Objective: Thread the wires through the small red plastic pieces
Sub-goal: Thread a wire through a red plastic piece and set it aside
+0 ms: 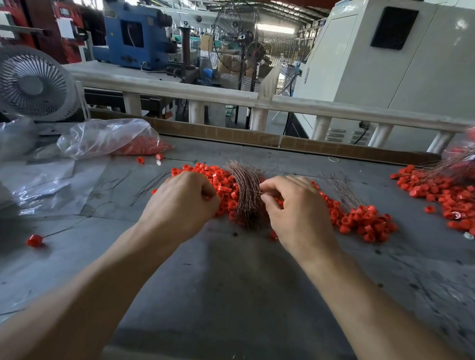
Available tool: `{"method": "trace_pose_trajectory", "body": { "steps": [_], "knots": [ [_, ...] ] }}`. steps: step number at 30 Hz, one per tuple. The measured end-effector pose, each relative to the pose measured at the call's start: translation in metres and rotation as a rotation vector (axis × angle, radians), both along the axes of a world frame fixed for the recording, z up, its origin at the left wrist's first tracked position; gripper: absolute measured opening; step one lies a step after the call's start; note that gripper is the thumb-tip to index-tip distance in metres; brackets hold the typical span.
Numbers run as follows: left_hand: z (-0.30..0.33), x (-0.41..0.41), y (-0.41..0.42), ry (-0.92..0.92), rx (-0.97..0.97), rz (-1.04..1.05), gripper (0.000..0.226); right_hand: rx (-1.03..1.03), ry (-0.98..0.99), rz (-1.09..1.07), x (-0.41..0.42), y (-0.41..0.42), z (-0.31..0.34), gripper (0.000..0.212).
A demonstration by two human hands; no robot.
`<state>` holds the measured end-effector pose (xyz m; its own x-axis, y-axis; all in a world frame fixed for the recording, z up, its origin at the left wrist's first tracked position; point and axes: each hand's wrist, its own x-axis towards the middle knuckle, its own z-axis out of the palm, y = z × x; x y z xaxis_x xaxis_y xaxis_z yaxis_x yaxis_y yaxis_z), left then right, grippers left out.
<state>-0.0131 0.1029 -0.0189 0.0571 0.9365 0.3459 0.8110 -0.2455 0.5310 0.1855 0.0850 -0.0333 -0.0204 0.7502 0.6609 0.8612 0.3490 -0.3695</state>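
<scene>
The wire bundle (247, 197) lies mid-table on the loose red pieces (219, 184); just right of it the right hand (293, 209) pinches at strands, and just left the left hand (185, 197) curls round what looks like one red piece. Seemingly a pick-up step: next, free one wire and aim it at the piece's hole. Beyond the bundle the grey table (236, 287) meets a railing (209, 93) and factory machines.

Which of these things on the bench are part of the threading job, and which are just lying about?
Job:
wire bundle
red pieces
left hand
right hand

Lying about:
white desk fan
clear plastic bag
plastic sheet
</scene>
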Motion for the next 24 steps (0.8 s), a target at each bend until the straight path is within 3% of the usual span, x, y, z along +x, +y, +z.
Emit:
{"method": "trace_pose_trajectory", "body": {
  "steps": [8, 16, 20, 24],
  "knots": [
    [-0.004, 0.005, 0.005, -0.176, -0.014, -0.110, 0.005, -0.092, 0.150, -0.003, 0.003, 0.002, -0.003, 0.009],
    [-0.005, 0.009, 0.006, -0.326, -0.003, -0.220, 0.024, 0.063, 0.121, 0.084, -0.002, -0.003, 0.004, 0.006],
    [-0.005, 0.009, 0.007, -0.431, -0.028, -0.227, 0.024, 0.104, 0.393, 0.162, -0.004, -0.003, 0.007, 0.007],
    [-0.003, 0.009, 0.006, -0.656, -0.141, -0.307, 0.024, 0.096, 0.723, 0.278, -0.002, -0.007, 0.012, 0.003]
  ]
}}
